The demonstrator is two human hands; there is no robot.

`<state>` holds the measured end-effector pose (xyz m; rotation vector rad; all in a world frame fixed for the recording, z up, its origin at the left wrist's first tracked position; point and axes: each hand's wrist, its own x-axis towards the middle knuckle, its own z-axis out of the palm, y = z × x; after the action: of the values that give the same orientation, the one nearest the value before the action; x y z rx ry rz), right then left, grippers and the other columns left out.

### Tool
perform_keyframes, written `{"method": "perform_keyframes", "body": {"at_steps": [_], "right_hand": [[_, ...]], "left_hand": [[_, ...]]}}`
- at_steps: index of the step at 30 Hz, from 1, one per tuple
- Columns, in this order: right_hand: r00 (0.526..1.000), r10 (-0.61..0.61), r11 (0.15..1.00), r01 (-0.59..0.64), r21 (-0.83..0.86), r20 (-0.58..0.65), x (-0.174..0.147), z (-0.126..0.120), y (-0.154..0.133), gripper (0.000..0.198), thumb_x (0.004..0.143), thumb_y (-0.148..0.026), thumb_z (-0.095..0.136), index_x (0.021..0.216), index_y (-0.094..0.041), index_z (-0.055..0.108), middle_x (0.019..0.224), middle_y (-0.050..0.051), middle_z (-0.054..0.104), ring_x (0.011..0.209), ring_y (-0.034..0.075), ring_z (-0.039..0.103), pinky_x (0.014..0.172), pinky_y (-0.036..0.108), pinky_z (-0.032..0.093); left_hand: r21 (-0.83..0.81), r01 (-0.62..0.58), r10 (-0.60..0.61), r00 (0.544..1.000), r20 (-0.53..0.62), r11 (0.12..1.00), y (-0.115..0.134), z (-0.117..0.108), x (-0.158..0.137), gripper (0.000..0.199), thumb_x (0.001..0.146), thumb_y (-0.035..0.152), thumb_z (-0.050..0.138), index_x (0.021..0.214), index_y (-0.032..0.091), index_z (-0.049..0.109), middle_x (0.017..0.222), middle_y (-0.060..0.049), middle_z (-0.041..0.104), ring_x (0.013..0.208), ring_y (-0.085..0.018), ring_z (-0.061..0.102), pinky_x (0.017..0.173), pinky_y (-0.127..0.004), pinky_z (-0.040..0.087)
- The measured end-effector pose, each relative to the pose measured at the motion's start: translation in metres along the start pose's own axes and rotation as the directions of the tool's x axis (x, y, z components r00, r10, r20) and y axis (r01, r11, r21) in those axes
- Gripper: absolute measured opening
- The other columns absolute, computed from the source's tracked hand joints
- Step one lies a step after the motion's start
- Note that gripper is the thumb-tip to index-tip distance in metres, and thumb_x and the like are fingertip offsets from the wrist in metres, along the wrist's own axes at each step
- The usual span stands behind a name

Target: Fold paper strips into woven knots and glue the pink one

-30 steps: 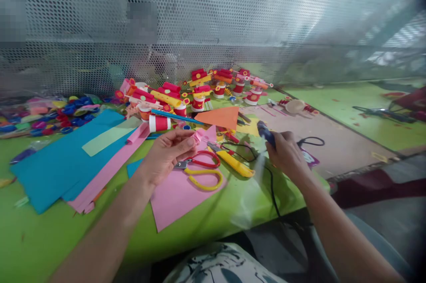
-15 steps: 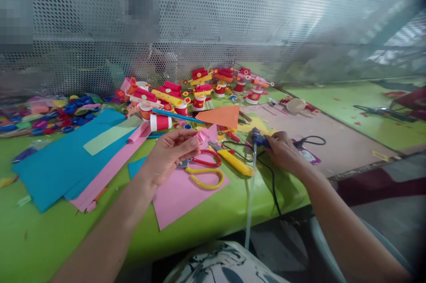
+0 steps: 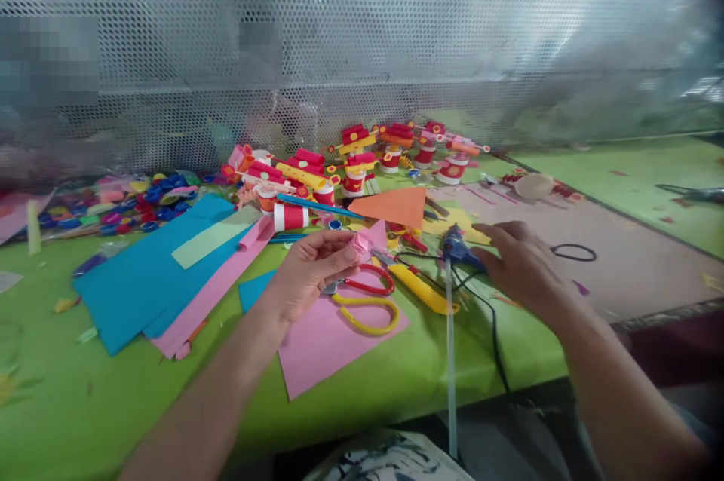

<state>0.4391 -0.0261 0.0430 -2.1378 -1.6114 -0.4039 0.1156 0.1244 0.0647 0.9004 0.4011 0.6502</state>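
Observation:
My left hand [image 3: 317, 270] pinches a small folded piece of pink paper [image 3: 360, 242] between thumb and fingertips. It hovers over scissors [image 3: 367, 315] with one red and one yellow handle loop, lying on a pink paper sheet [image 3: 317, 360]. My right hand [image 3: 523, 270] is open, fingers stretched out, just right of a blue glue gun [image 3: 459, 249]. A long clear glue stick [image 3: 451, 360] sticks out of the gun past the table edge. Whether my thumb still touches the gun, I cannot tell. Between the hands lies a yellow-handled cutter [image 3: 424, 289].
Blue paper sheets [image 3: 130, 285] and a pink strip lie at left. Red and white paper cups [image 3: 291, 217] with rolled-paper tops stand along a perforated metal screen [image 3: 367, 29]. Colourful bottle caps [image 3: 141, 202] are heaped back left. A black cable [image 3: 495, 338] hangs over the green table's [image 3: 226, 398] edge.
My right hand has let go of the glue gun and moved a little right, its fingers spreading. The left hand keeps its pinch on the pink paper. The view has shifted slightly left.

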Motion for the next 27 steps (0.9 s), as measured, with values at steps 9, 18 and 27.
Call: {"method": "perform_keyframes", "body": {"at_steps": [9, 18, 27], "right_hand": [[0.871, -0.47, 0.683, 0.46, 0.567, -0.14, 0.018, -0.03, -0.143, 0.045, 0.1, -0.011, 0.049, 0.139, -0.029, 0.059, 0.118, 0.011, 0.061, 0.107, 0.022, 0.063, 0.088, 0.036, 0.053], [0.857, -0.501, 0.614, 0.448, 0.65, -0.119, 0.017, -0.025, -0.147, 0.049, 0.099, -0.009, 0.048, 0.139, -0.032, 0.061, 0.11, 0.009, 0.056, 0.098, 0.019, 0.059, 0.079, 0.03, 0.053], [0.821, -0.547, 0.637, 0.534, 0.556, -0.162, 0.015, -0.023, -0.149, 0.049, 0.098, -0.008, 0.045, 0.138, -0.031, 0.063, 0.107, 0.01, 0.054, 0.1, 0.02, 0.061, 0.08, 0.031, 0.055]], "left_hand": [[0.027, 0.006, -0.006, 1.0, -0.015, 1.0, -0.003, 0.001, -0.002, 0.032, 0.064, 0.026, 0.093, 0.09, 0.017, 0.078, 0.081, -0.002, 0.077, 0.069, -0.012, 0.073, 0.072, -0.023, 0.061], [0.07, -0.002, 0.002, 1.0, -0.008, 0.998, -0.005, -0.001, -0.002, 0.03, 0.066, 0.03, 0.092, 0.089, 0.018, 0.077, 0.08, -0.001, 0.076, 0.07, -0.012, 0.073, 0.072, -0.024, 0.061], [0.014, 0.004, -0.004, 1.0, 0.016, 1.0, -0.006, -0.001, -0.002, 0.028, 0.065, 0.028, 0.092, 0.087, 0.019, 0.077, 0.08, 0.0, 0.076, 0.069, -0.012, 0.073, 0.073, -0.025, 0.061]]}}
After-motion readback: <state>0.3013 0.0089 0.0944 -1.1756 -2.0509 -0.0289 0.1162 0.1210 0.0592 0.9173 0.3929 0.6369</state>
